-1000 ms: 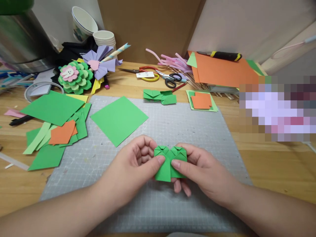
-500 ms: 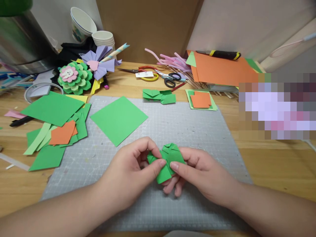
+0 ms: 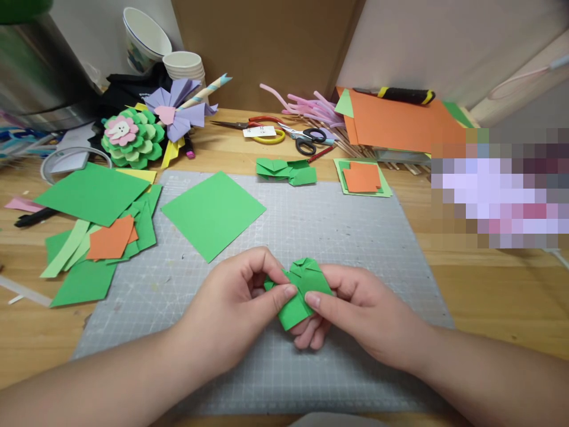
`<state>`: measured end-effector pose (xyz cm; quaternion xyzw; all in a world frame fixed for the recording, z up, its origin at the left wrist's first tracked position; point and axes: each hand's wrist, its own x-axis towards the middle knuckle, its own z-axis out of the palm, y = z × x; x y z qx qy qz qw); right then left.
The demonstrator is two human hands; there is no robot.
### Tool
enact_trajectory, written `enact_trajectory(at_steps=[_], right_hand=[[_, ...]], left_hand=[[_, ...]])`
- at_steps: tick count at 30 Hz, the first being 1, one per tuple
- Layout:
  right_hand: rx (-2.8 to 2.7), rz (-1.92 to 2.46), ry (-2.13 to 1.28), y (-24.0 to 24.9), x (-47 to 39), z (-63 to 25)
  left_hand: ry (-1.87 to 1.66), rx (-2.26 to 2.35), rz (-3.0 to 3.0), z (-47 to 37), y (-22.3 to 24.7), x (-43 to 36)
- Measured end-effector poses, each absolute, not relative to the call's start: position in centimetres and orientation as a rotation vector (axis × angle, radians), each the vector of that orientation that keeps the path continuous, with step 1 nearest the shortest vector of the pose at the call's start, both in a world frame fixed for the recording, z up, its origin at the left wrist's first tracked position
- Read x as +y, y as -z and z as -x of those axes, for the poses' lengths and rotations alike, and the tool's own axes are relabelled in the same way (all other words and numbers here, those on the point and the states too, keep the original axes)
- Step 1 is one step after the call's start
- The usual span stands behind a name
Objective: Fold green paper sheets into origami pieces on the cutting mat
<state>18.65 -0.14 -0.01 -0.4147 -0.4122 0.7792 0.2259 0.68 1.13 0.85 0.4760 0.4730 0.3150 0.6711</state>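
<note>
Grip (image 3: 291, 292) of both hands pinched shut on folded green paper (image 3: 306, 281).

Between your forearms, the near part of the grey mat (image 3: 284, 379) lay bare. Ahead of your left hand (image 3: 233, 296), the flat green square (image 3: 213, 216) took up the mat's far left part, and the paper heap (image 3: 91, 198) blocked the way farther left. Ahead of the folded green paper (image 3: 313, 279) in your grip, bare mat gave you a lane to the small folded piece (image 3: 304, 172) at the far edge, with the scissors (image 3: 262, 120) behind it. Right of your right hand (image 3: 362, 302), mat and tabletop (image 3: 493, 296) lay open, while the paper stack (image 3: 362, 177) covered the mat's far right corner.
</note>
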Motion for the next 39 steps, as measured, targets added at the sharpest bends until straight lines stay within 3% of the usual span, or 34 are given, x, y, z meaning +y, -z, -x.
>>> enact_trajectory(at_steps=[39], right_hand=[[-1.054,1.170,-2.244,0.05,-0.23,-18.54]], left_hand=[[-0.647,1.014,-1.172,-0.64,-0.67,0.66]])
